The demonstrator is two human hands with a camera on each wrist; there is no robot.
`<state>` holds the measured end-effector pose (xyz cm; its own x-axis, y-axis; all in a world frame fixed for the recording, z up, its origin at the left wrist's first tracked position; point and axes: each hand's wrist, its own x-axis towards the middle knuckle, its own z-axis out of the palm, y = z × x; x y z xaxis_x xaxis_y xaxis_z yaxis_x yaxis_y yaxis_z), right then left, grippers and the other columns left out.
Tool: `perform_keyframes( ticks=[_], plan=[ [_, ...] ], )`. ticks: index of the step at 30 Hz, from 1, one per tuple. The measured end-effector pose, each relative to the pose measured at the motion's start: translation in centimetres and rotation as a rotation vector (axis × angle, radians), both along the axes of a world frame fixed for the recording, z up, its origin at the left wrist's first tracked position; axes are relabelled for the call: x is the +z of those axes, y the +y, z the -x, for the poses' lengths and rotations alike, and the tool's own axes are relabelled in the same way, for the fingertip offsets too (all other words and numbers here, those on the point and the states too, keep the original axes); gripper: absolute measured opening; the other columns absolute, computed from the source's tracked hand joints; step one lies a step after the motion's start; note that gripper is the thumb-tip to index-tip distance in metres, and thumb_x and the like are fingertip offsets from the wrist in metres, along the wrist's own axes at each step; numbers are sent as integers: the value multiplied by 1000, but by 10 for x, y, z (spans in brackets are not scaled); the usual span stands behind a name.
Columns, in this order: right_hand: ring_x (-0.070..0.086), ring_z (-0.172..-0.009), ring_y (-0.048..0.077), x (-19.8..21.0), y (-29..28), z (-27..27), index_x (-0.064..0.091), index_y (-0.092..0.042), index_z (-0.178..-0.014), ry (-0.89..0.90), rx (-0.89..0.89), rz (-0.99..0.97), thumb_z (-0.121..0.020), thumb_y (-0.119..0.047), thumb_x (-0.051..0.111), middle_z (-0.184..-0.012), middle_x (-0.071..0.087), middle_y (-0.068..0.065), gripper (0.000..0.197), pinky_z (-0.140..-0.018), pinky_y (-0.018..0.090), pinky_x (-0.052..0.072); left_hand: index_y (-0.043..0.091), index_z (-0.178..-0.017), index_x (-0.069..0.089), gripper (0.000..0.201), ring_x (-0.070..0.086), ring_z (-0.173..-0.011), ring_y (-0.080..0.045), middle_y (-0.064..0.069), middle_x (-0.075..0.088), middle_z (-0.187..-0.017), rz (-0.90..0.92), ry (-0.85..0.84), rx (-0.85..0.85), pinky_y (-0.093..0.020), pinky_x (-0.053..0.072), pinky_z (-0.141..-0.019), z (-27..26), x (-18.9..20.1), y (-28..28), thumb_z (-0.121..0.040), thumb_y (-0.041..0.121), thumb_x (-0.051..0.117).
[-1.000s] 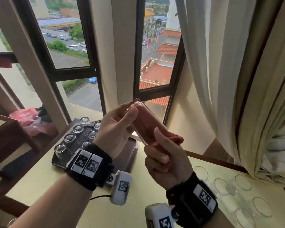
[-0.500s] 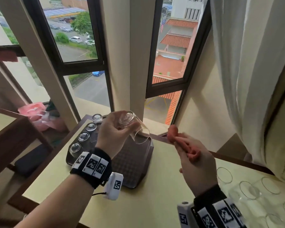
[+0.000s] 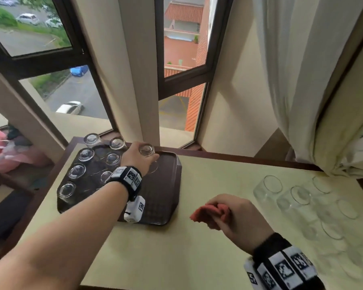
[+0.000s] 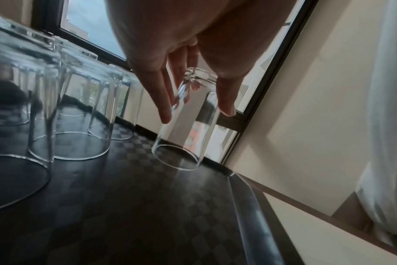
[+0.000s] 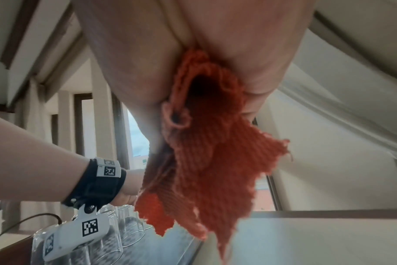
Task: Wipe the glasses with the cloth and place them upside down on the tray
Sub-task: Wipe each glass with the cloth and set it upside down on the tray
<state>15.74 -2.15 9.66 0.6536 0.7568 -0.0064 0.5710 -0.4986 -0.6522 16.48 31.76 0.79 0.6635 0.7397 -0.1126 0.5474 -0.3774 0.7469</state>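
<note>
The left hand [image 3: 137, 158] reaches over the far part of the dark tray [image 3: 168, 197] and holds one glass [image 3: 147, 150] mouth down. In the left wrist view the fingers [image 4: 163, 100] lie along one side of the glass [image 4: 184, 125] and the thumb along the other, clamping its upper half near the thick base, which points up toward the palm. The open rim hangs below the fingertips, tilted, just above the tray's chequered floor [image 4: 147, 206]; whether any part of the rim touches cannot be told. The glass sits near the tray's far right edge, to the right of the upturned glasses [image 3: 78, 170] already standing in rows on the tray's left half.

The right hand [image 3: 237, 216] hovers over the pale table [image 3: 166, 258], nearer and to the right of the tray, fingers curled around a bunched red cloth [image 3: 208, 212]. In the right wrist view the cloth [image 5: 206, 161] spills from the fist, its frayed ends dangling above the tabletop.

Further right on the table stand upright glasses [image 3: 302, 204], mouths up, well apart from both hands.
</note>
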Motion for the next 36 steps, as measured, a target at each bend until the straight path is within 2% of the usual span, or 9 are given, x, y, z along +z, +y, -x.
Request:
perform_keyframes(
  ticks=[3, 6, 10, 14, 25, 28, 32, 34, 36],
  plan=[
    [70, -87, -5, -7, -8, 4, 75, -32, -96, 51, -101, 6, -94, -18, 79, -88, 74, -23, 14, -76, 8, 53, 23, -128, 65, 56, 69, -112, -30, -5, 75, -120, -13, 32, 15, -34, 51, -97, -8, -14, 9, -82, 40, 92],
    [75, -82, 1, -10, -13, 7, 76, -29, -95, 171, -168, -22, -97, -16, 75, -86, 76, -21, 14, -75, 23, 62, 19, -130, 63, 58, 68, -114, -32, -9, 73, -124, -31, 60, 22, -35, 50, -96, -14, -24, 20, -83, 37, 92],
    [76, -88, 0, -10, -21, 11, 76, -27, -93, 220, -227, -70, -98, -11, 74, -91, 78, -22, 17, -80, 22, 61, 17, -132, 60, 59, 66, -117, -34, -12, 70, -127, -26, 95, 17, -39, 51, -98, -20, -37, 26, -84, 36, 90],
    [78, -93, 12, -13, -29, 15, 76, -28, -94, 280, -286, -123, -100, -12, 70, -96, 81, -13, 18, -86, 40, 64, 17, -132, 60, 59, 66, -117, -35, -13, 70, -128, -35, 78, 24, -38, 49, -98, -25, -42, 26, -84, 34, 90],
    [76, -88, 1, -8, -54, 21, 77, -26, -94, 176, -363, -73, -97, -10, 73, -90, 77, -21, 16, -81, 27, 62, 15, -134, 60, 64, 65, -121, -40, -17, 68, -132, -60, 60, 54, -44, 51, -106, -40, -48, 28, -83, 37, 91],
    [77, -87, 4, -5, -65, 23, 77, -25, -95, 215, -401, -72, -97, -10, 72, -89, 78, -17, 16, -79, 29, 64, 15, -140, 59, 69, 63, -125, -39, -17, 68, -135, -79, 78, 41, -44, 49, -107, -42, -47, 26, -83, 38, 91],
    [72, -68, -4, 5, -81, 22, 78, -19, -94, 283, -473, -136, -97, -6, 71, -77, 76, -22, 15, -58, 9, 52, 13, -153, 49, 94, 59, -132, -41, -21, 62, -142, -120, 106, -3, -50, 48, -112, -38, -32, 23, -77, 41, 96],
    [71, -64, -3, 9, -93, 20, 78, -19, -95, 314, -517, -168, -97, -7, 72, -78, 78, -16, 14, -54, 8, 49, 11, -155, 44, 97, 55, -135, -43, -24, 56, -147, -200, 137, 5, -54, 48, -113, -33, -18, 13, -79, 44, 94],
    [71, -63, -3, 11, -105, 18, 77, -21, -94, 296, -548, -183, -97, -7, 73, -80, 79, -14, 15, -53, 9, 49, 7, -153, 47, 86, 48, -140, -44, -26, 50, -150, -346, 22, 9, -54, 43, -117, -24, -3, -11, -86, 42, 88]
  ],
)
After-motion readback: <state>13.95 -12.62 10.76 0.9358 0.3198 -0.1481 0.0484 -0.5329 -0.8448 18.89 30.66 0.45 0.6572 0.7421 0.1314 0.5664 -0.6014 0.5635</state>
